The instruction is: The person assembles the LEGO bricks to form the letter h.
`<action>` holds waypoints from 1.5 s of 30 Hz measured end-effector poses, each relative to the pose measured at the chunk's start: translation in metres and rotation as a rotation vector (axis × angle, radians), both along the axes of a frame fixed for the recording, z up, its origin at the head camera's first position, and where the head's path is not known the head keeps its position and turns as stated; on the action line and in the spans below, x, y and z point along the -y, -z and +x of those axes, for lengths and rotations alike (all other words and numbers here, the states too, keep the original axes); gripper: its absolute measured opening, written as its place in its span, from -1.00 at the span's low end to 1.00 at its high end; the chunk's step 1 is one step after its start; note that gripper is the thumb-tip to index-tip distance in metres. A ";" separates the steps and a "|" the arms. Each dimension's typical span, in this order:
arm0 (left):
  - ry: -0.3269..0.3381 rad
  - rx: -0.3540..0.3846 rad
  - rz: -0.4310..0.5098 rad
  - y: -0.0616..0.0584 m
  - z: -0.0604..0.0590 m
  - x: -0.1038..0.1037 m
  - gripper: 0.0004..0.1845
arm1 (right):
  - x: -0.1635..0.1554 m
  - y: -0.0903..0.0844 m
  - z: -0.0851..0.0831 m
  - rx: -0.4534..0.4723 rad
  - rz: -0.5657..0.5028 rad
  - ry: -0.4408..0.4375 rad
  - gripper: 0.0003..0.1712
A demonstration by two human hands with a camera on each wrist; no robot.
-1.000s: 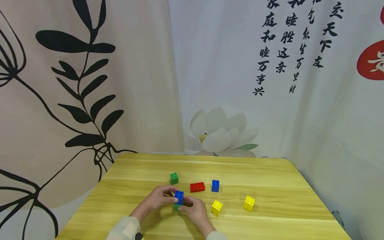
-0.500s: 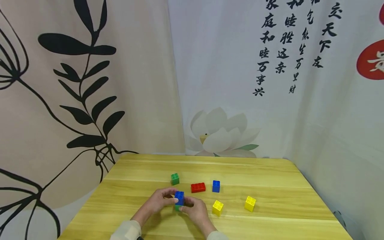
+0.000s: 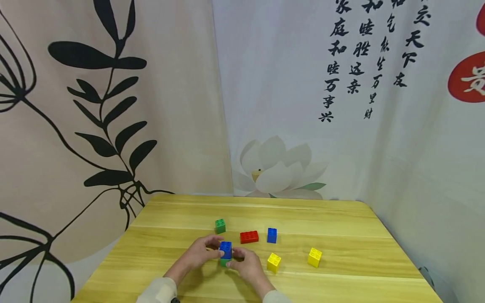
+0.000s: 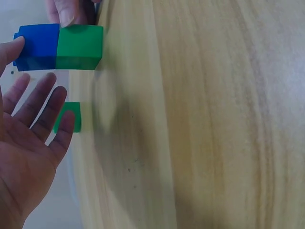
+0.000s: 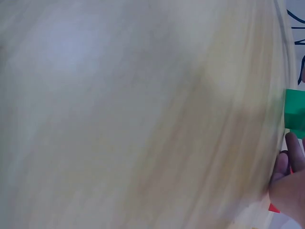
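A blue building brick (image 3: 226,249) stands on top of a green building brick (image 3: 224,262), the two lined up with no visible gap in the left wrist view. My left hand (image 3: 200,254) pinches the blue brick, thumb on its near side; its other fingers spread apart in the left wrist view. On the other side, my right hand (image 3: 248,266) grips the lower green brick, with a thumb on it. The right wrist view catches only part of the green brick (image 5: 294,109) and of the right hand at its edge.
On the wooden table (image 3: 341,223) lie another green brick (image 3: 220,226), a longer red brick (image 3: 249,237) and a second blue brick (image 3: 272,235). Two yellow bricks, a nearer one (image 3: 274,262) and a farther-right one (image 3: 314,257), sit right of my hands. A printed curtain (image 3: 189,105) hangs behind.
Both hands keep their hold on the stacked blue and green bricks. Only a slight shift of the head view shows.
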State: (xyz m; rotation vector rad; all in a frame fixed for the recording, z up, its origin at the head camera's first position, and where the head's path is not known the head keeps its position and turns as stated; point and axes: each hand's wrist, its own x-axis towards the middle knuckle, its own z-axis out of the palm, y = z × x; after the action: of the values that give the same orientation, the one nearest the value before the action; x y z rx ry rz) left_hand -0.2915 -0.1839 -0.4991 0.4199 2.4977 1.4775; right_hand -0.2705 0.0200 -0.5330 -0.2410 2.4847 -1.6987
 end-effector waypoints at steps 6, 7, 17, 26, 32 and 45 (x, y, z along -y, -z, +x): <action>-0.043 -0.018 -0.014 -0.009 -0.002 0.002 -0.42 | -0.004 -0.005 0.002 0.030 0.014 -0.003 -0.33; -0.046 -0.021 -0.010 -0.011 -0.003 0.003 -0.43 | -0.005 -0.006 0.002 0.036 0.017 -0.003 -0.32; -0.065 -0.083 -0.017 -0.032 -0.014 0.001 -0.47 | -0.014 -0.025 0.002 0.008 0.035 -0.011 -0.31; -0.069 -0.104 -0.038 -0.058 -0.024 -0.011 -0.51 | -0.029 -0.061 -0.001 -0.039 0.043 -0.005 -0.32; -0.075 -0.115 -0.065 -0.069 -0.029 -0.023 -0.49 | -0.049 -0.073 -0.004 -0.079 0.029 0.034 -0.34; -0.029 -0.155 -0.041 -0.087 -0.031 -0.058 -0.57 | -0.101 -0.090 -0.008 -0.114 0.094 0.212 -0.41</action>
State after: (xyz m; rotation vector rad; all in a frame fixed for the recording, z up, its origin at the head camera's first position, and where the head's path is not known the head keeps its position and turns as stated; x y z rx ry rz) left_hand -0.3227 -0.1254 -0.4121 0.5121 2.6588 1.4532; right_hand -0.2784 0.1206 -0.4428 -0.0686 2.7522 -1.6792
